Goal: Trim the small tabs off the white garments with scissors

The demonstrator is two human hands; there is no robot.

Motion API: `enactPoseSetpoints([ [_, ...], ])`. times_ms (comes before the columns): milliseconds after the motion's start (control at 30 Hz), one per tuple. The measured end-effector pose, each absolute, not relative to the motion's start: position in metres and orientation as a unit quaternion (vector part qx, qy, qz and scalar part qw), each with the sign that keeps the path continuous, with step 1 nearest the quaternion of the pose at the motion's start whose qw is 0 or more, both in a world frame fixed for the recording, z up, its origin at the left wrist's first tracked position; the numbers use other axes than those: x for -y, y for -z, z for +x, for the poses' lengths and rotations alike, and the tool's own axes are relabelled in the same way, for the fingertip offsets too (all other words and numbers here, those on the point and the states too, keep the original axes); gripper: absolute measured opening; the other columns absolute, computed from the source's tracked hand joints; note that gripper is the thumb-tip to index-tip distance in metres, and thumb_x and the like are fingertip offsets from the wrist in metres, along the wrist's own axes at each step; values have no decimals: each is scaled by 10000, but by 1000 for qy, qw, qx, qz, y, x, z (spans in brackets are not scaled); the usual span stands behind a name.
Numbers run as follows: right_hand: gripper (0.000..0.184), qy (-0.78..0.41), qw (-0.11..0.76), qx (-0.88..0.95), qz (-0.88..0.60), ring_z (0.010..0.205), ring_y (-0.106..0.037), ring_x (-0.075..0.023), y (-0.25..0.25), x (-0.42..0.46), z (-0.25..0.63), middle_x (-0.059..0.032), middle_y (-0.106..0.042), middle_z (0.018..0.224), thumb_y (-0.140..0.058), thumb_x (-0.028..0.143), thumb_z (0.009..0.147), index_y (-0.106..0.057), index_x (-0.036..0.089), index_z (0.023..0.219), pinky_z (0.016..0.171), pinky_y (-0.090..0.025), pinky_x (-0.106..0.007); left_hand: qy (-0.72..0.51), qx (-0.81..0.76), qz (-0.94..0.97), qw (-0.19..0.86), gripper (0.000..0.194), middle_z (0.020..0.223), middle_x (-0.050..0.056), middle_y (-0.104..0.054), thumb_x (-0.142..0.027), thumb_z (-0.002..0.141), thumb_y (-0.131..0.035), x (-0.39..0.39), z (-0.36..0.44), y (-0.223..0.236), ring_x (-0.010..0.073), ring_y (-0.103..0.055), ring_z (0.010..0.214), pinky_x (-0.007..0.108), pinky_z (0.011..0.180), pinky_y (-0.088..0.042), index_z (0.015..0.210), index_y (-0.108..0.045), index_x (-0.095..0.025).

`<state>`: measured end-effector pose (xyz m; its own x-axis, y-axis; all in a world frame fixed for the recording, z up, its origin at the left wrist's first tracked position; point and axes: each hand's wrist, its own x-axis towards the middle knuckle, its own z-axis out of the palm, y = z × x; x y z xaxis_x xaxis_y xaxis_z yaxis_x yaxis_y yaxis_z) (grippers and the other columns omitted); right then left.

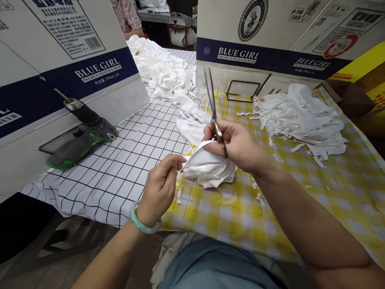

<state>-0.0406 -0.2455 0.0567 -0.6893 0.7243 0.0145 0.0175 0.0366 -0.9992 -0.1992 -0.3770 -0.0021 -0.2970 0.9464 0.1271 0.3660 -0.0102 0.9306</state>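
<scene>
My right hand (237, 142) is closed around a pair of metal scissors (213, 106), whose long blades point up and away from me. Its fingertips also touch the upper edge of a white cloth piece (210, 166), which hangs in soft folds just over the table. At the cloth's left edge, my left hand (162, 184) pinches the fabric between thumb and forefinger. Another white cloth piece (189, 127) lies just beyond, joined visually to a trail of fabric. A short white strap (179, 195) lies below my left fingertips.
A heap of white cloth (162, 68) lies at the back; a second pile (300, 120) with straps lies right. A cordless drill (87, 132) stands by the left carton (120, 86). Another carton (270, 56) and a black wire stand (243, 91) are behind. A person's sleeve (123, 16) shows beyond.
</scene>
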Motion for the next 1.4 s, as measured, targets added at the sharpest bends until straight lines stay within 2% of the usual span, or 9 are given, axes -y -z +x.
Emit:
enactPoseSetpoints([
  [233, 201, -691, 221, 633, -270, 514, -430, -55, -57, 226, -53, 68, -502, 604, -742, 144, 638, -568, 170, 736, 469, -320, -186, -449, -544, 592, 390, 208, 692, 14, -538, -278, 982, -460, 386, -202, -10, 149, -512, 647, 280, 613, -427, 884, -634, -220],
  [400, 410, -785, 216, 520, -258, 559, -479, -66, -17, 241, -70, 78, -526, 639, -860, 220, 510, -527, 182, 746, 529, -388, -192, -536, -521, 616, 251, 204, 1175, 109, -574, -225, 950, -508, 379, -185, -18, 272, -483, 1215, 416, 1025, -404, 870, -696, -217],
  [467, 463, -814, 219, 478, -246, 544, -473, -75, 6, 255, -73, 84, -504, 614, -871, 332, 519, -499, 196, 760, 537, -398, -208, -592, -501, 558, 295, 234, 1177, 100, -570, -238, 965, -484, 372, -176, -14, 259, -506, 1192, 409, 1022, -418, 843, -683, -213],
  [533, 472, -818, 217, 473, -244, 561, -498, -101, 25, 269, -66, 68, -515, 616, -828, 463, 587, -491, 206, 795, 568, -423, -240, -633, -487, 473, 373, 255, 1057, 84, -571, -281, 973, -480, 365, -166, -7, 199, -576, 950, 337, 849, -491, 807, -655, -199],
  [600, 449, -765, 237, 521, -297, 619, -530, -127, 34, 279, -47, 39, -544, 679, -773, 515, 656, -489, 210, 821, 614, -442, -269, -650, -483, 395, 433, 271, 989, 58, -533, -324, 969, -497, 359, -156, 3, 116, -505, 691, 265, 637, -458, 778, -627, -180],
  [700, 348, -561, 264, 649, -442, 708, -517, -146, 31, 287, -1, 11, -544, 776, -730, 459, 727, -501, 208, 803, 664, -427, -284, -637, -482, 357, 483, 261, 965, 29, -481, -342, 968, -506, 355, -136, 19, 63, -379, 569, 236, 525, -365, 798, -612, -174],
  [867, 337, -360, 183, 786, -468, 730, -490, -170, 17, 306, 72, -3, -546, 732, -742, 438, 730, -502, 202, 715, 679, -385, -295, -559, -487, 448, 500, 293, 1053, 63, -483, -330, 996, -431, 355, -92, 37, 153, -512, 840, 267, 661, -429, 828, -623, -189],
  [1067, 448, -315, 139, 794, -501, 614, -455, -143, 24, 326, 115, 15, -535, 626, -760, 537, 705, -469, 202, 647, 601, -331, -278, -505, -468, 548, 476, 288, 1010, 81, -523, -279, 1004, -389, 347, -55, 49, 225, -478, 1064, 342, 904, -417, 804, -584, -208],
  [1400, 414, -320, 136, 784, -514, 561, -428, -118, 34, 324, 133, 35, -497, 566, -746, 478, 710, -457, 200, 609, 575, -310, -264, -484, -453, 577, 477, 228, 1018, 81, -488, -213, 996, -392, 345, -42, 61, 226, -455, 1078, 356, 910, -407, 872, -583, -219],
])
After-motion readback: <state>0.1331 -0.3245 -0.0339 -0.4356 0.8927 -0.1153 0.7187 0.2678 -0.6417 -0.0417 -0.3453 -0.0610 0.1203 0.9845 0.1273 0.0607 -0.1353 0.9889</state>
